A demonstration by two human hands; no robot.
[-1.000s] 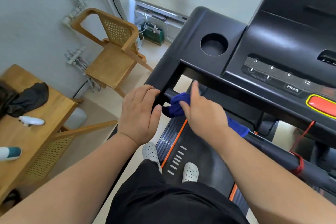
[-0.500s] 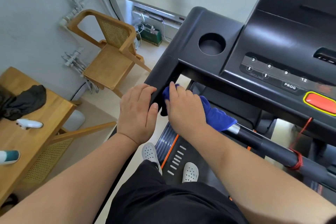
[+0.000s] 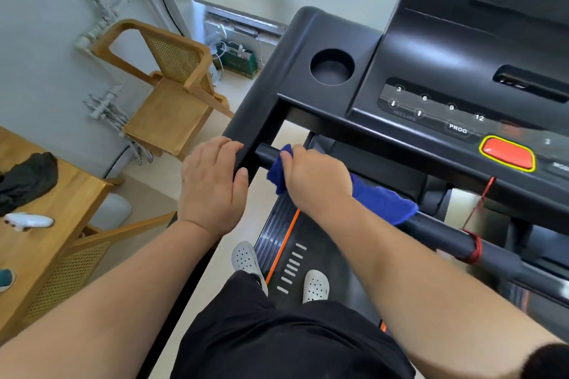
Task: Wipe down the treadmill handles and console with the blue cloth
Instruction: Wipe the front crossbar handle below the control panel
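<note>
My right hand (image 3: 314, 177) grips the blue cloth (image 3: 381, 201), which is wrapped round the black front handle bar (image 3: 443, 235) of the treadmill near its left end. My left hand (image 3: 212, 184) holds the left side handle (image 3: 255, 129), fingers curled over its top and thumb against its inner face. Above the bar lies the black console (image 3: 462, 77) with number buttons, a PROG button and a red stop button (image 3: 508, 153). A cup holder (image 3: 332, 66) sits at the console's left.
A red cord (image 3: 475, 224) runs from the console down to the bar at the right. My feet in white clogs (image 3: 246, 257) stand on the belt. To the left are a wooden chair (image 3: 172, 92) and a wooden table (image 3: 34, 234) with a dark cloth and white bottles.
My right hand slid the cloth left along the bar to the side handle, then back a little to the right. The left hand has stayed on the side handle.
</note>
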